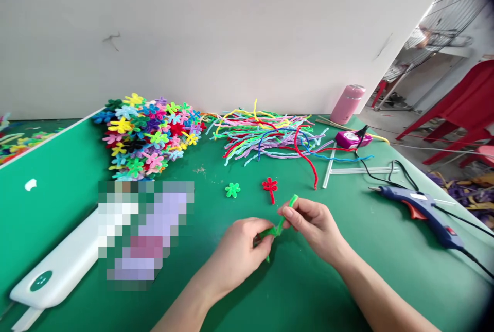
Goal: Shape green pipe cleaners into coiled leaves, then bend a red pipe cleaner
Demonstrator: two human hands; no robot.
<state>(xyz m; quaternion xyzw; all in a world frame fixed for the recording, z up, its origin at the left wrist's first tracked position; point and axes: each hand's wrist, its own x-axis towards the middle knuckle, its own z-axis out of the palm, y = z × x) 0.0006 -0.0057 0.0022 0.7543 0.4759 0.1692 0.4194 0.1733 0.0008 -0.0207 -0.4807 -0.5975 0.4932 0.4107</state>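
Note:
Both hands are at work on one bright green pipe cleaner [281,225] over the green tabletop. My left hand [243,243] pinches its folded part between thumb and fingers, and a short end pokes out below. My right hand [313,224] grips the upper length, whose tip sticks up past the fingers. Part of the bend is hidden behind the left fingers. Just beyond the hands lie a finished-looking green pipe-cleaner flower [232,190] and a red pipe-cleaner flower [269,185] with a short stem.
A heap of colourful pipe-cleaner flowers [150,136] stands back left; loose pipe cleaners [270,139] lie centre back. At right are a blue glue gun [420,206], clear glue sticks [328,167], a magenta power socket [351,139] and a pink bottle [348,104]. A white device [65,260] lies left.

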